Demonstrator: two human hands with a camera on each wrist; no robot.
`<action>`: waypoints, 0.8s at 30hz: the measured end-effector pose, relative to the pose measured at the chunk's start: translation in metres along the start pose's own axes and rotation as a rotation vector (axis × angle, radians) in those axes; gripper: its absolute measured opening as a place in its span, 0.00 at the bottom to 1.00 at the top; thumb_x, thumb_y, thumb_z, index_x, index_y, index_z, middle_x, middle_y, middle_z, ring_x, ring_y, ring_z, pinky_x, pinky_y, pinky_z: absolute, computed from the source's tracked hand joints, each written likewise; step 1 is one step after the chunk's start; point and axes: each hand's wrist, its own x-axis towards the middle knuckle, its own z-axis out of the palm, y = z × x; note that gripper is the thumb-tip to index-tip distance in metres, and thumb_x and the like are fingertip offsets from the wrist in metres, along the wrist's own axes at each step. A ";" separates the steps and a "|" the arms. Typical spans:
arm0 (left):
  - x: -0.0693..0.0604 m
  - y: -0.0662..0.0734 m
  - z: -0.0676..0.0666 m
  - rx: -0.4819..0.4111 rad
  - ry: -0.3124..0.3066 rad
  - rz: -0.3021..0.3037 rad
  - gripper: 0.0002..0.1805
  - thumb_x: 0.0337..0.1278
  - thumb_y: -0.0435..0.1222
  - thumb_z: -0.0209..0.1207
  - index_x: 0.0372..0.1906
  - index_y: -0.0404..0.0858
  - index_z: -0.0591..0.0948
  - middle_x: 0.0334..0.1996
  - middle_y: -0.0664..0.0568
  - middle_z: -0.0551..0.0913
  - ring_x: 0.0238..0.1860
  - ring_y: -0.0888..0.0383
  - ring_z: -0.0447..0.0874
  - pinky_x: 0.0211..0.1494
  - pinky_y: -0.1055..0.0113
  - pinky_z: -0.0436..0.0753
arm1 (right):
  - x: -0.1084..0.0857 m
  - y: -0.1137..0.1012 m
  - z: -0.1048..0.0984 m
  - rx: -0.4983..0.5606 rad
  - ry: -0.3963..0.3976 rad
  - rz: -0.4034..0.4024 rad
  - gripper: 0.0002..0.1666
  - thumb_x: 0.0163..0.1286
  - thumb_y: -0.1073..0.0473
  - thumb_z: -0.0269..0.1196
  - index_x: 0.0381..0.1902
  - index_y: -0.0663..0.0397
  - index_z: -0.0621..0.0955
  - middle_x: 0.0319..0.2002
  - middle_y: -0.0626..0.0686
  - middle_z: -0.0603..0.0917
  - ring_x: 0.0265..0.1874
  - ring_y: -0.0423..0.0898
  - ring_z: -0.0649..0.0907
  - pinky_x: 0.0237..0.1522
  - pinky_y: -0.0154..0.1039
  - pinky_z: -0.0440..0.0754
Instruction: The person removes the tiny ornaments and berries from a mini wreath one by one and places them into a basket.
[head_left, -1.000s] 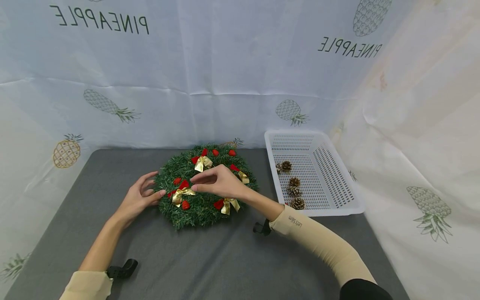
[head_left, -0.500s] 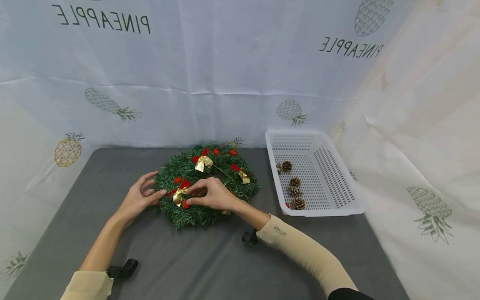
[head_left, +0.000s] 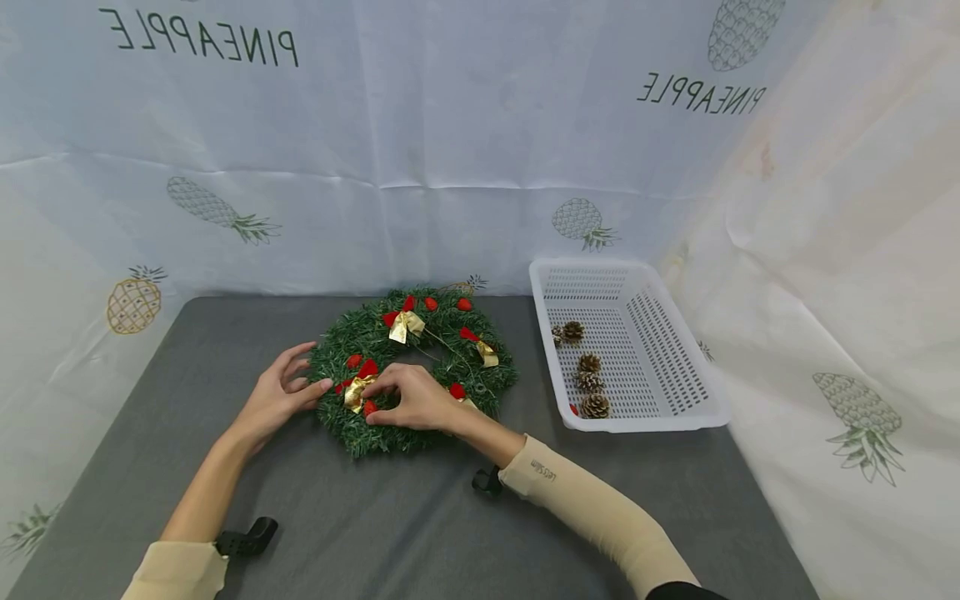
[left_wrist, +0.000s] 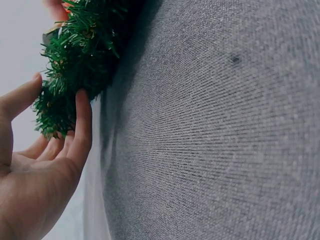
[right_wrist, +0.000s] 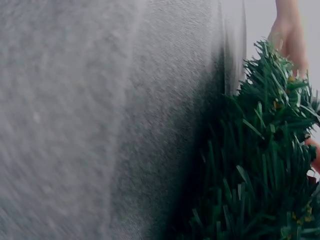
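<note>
A green wreath (head_left: 352, 333) with gold-and-red bows and red berries lies on the dark cloth. The left hand (head_left: 277, 393) grips its left edge; in the left wrist view, the hand (left_wrist: 45, 165) has thumb and fingers on opposite sides of the greenery (left_wrist: 75, 65). At the front left of the wreath, the right hand (head_left: 420, 400) has thumb and forefinger around a red berry (head_left: 370, 407), beside a gold bow (head_left: 356, 393). The right wrist view shows mostly wreath (right_wrist: 250, 165), with only a bit of a finger at the right edge.
A white perforated basket (head_left: 675, 354) stands right of the wreath, holding several pine cones (head_left: 596, 407) and a small red piece. A pale curtain (head_left: 480, 108) with pineapple prints hangs behind the table (head_left: 420, 533).
The right hand has moved left and toward the near side, from above the bow to the red berry beside it. The left hand and the wreath have stayed in place.
</note>
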 end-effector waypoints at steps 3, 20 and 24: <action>0.000 0.000 0.000 -0.011 -0.003 0.002 0.49 0.80 0.42 0.64 0.90 0.40 0.47 0.85 0.22 0.51 0.78 0.23 0.67 0.51 0.70 0.92 | 0.000 0.000 0.003 -0.042 0.010 -0.006 0.23 0.69 0.52 0.79 0.60 0.50 0.91 0.54 0.51 0.91 0.52 0.45 0.87 0.53 0.27 0.82; 0.001 0.000 0.000 -0.019 0.005 -0.017 0.50 0.79 0.44 0.65 0.90 0.40 0.46 0.85 0.23 0.50 0.79 0.24 0.66 0.52 0.71 0.92 | -0.006 0.004 0.002 0.023 0.089 -0.049 0.17 0.71 0.53 0.77 0.55 0.50 0.92 0.51 0.51 0.93 0.47 0.45 0.90 0.51 0.26 0.86; 0.001 0.000 0.000 -0.024 0.005 -0.022 0.50 0.79 0.42 0.65 0.90 0.40 0.46 0.86 0.23 0.50 0.80 0.24 0.65 0.52 0.72 0.91 | -0.008 0.005 -0.002 0.077 0.117 -0.059 0.18 0.70 0.54 0.78 0.55 0.51 0.92 0.50 0.51 0.93 0.47 0.46 0.91 0.53 0.28 0.88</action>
